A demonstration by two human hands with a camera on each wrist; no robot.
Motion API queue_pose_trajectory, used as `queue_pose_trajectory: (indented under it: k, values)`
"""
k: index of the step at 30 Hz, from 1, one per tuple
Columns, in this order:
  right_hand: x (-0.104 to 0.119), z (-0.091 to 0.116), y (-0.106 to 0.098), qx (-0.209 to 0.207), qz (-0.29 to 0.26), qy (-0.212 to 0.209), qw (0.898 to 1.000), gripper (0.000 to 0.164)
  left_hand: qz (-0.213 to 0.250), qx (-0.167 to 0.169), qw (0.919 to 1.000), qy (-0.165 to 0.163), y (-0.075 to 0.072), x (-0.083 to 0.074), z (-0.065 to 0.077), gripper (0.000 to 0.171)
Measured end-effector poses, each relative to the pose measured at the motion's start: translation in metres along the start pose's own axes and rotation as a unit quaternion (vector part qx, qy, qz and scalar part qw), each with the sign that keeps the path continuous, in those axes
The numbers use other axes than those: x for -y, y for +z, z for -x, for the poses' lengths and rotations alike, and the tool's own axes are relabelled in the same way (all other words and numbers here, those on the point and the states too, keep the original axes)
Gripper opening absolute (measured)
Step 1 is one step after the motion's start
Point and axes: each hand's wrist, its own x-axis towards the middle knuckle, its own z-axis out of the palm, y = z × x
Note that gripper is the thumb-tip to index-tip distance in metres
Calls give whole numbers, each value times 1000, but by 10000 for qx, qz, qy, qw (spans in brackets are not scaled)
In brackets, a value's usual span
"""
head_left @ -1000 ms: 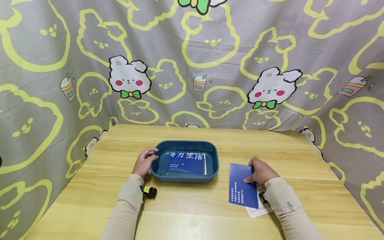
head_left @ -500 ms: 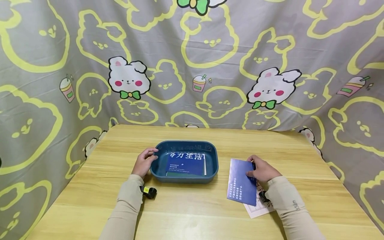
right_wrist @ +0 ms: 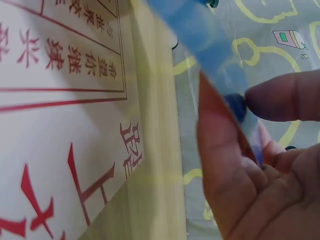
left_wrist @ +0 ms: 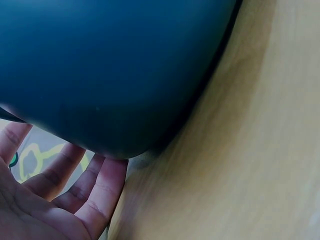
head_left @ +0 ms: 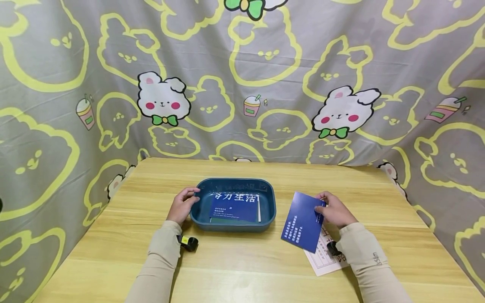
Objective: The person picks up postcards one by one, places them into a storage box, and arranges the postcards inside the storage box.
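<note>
My left hand [head_left: 182,205] holds the left end of a dark teal plastic basin [head_left: 233,227] on the table. In the left wrist view its fingers [left_wrist: 102,192] touch the basin's outer wall [left_wrist: 115,75] from below. Inside lies a blue card [head_left: 235,208] with large white Chinese characters, over a green-edged and a white one. Right of the basin, my right hand [head_left: 336,210] pinches another blue card [head_left: 303,223] by its upper right corner, thumb on its face. Partly beneath that one lies a pale card [head_left: 322,263] with red print, seen close in the right wrist view.
The wooden table [head_left: 235,269] reaches back to a grey curtain [head_left: 212,84] with yellow cartoon outlines and white rabbits. Black straps with small devices sit at both wrists, over beige sleeves [head_left: 157,261].
My right hand has shifted the blue card up and to the left and tilted it, so more of the pale card shows. The left hand and basin stay put.
</note>
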Motion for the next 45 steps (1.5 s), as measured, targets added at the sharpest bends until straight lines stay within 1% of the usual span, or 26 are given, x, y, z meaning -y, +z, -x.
queue_pose_trajectory:
  k: [4, 8, 14, 24, 31, 38, 42, 45]
  values:
    - [1, -1, 0, -132, -330, 110, 9993, 26, -17, -16, 10000, 4, 0, -1, 0, 28]
    - [1, -1, -1, -248, -545, 99, 9982, 25, -14, -27, 10000, 21, 0, -1, 0, 28]
    - [4, -1, -5, -383, -485, -31, 9981, 23, -20, -2, 10000, -10, 0, -2, 0, 28]
    - [7, -2, -11, -438, -683, -106, 9967, 21, 25, -9, 10000, -34, -1, -2, 0, 28]
    - [8, -1, -12, -393, -756, -155, 9962, 21, 24, -29, 10000, -21, -2, -2, 1, 28]
    - [12, 1, -11, -455, -901, -192, 9947, 24, 92, -17, 10000, -4, -1, 0, 1, 28]
    - [12, 1, -10, -519, -851, -231, 9947, 26, 86, -16, 10000, 12, -1, 0, 1, 27]
    - [11, 0, -10, -667, -752, -293, 9945, 30, 88, -2, 10000, 7, 0, 0, 1, 27]
